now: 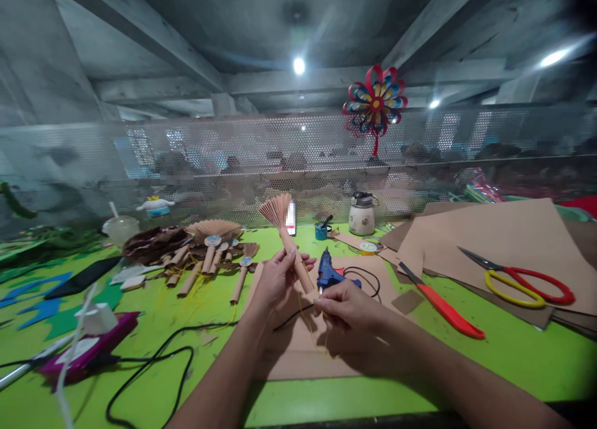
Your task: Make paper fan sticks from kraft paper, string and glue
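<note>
My left hand (278,278) is wrapped round the rolled brown paper handle of a small paper fan (282,222), whose pleated top points up and away from me. My right hand (347,304) is closed in a pinch just right of the handle's lower end, on a thin yellow thread (308,320) that hangs down from it. A blue hot glue gun (328,272) stands on the brown cardboard sheet (298,354) right behind my right hand.
Several finished paper fans (212,249) lie in a pile at the left. A red-handled cutter (443,308), scissors (522,283) on brown card sheets, a white jar (362,216), black cables (153,360) and a purple box (88,348) are on the green table (522,360). A mesh partition (233,149) stands behind.
</note>
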`<control>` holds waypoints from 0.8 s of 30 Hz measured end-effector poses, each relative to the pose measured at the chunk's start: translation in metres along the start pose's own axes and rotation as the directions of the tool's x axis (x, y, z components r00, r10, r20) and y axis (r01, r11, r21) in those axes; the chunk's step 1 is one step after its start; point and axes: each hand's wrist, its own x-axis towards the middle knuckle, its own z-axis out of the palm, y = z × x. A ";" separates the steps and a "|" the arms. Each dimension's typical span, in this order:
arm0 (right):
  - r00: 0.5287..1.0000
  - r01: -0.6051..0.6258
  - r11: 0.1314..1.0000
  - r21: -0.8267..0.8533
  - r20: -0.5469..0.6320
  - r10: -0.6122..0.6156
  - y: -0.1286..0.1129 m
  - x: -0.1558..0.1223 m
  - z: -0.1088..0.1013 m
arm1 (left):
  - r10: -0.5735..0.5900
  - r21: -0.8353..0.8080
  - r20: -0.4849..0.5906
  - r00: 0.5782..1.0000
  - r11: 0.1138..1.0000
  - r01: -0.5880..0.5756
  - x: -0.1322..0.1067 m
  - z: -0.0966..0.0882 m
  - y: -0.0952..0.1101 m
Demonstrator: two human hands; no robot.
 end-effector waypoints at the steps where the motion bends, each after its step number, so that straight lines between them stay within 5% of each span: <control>1: 0.999 -0.023 0.998 0.051 0.030 0.022 0.002 -0.002 0.004 | -0.003 -0.006 -0.006 1.000 1.000 0.002 0.000 0.000 -0.001; 4: 0.981 -0.133 0.971 0.198 0.169 0.100 0.004 -0.012 0.015 | -0.003 -0.027 -0.024 1.000 1.000 0.002 -0.001 0.001 -0.002; 7: 0.892 -0.215 0.971 0.102 0.425 0.153 -0.002 -0.021 0.015 | -0.008 -0.025 -0.054 0.998 1.000 0.007 0.000 0.000 -0.001; 10: 0.771 -0.137 0.989 -0.062 0.620 0.146 -0.010 -0.022 0.000 | -0.037 0.024 -0.096 0.995 0.999 0.040 0.002 -0.002 0.010; 12: 0.742 -0.069 0.995 -0.078 0.662 0.104 -0.012 -0.017 -0.014 | -0.056 0.047 -0.117 0.992 0.997 0.061 -0.002 -0.001 0.025; 14: 0.779 0.005 0.993 -0.121 0.622 0.072 -0.009 -0.010 -0.029 | -0.065 0.066 -0.133 0.989 0.995 0.075 -0.014 0.002 0.043; 16: 0.885 0.052 0.985 -0.166 0.465 0.032 -0.003 -0.003 -0.042 | 0.004 0.137 -0.121 0.993 0.990 0.013 -0.034 0.006 0.060; 18: 0.933 0.044 0.981 -0.190 0.359 0.028 0.005 0.001 -0.050 | 0.059 0.200 -0.100 0.993 0.979 -0.038 -0.058 0.006 0.072; 21: 0.952 0.025 0.987 -0.161 0.306 0.026 0.017 0.004 -0.049 | 0.060 0.273 -0.124 0.990 0.962 -0.024 -0.088 -0.005 0.075; 24: 0.970 -0.028 0.998 -0.052 0.239 0.039 0.027 0.000 -0.034 | -0.035 0.297 -0.146 0.989 0.952 0.077 -0.094 -0.026 0.067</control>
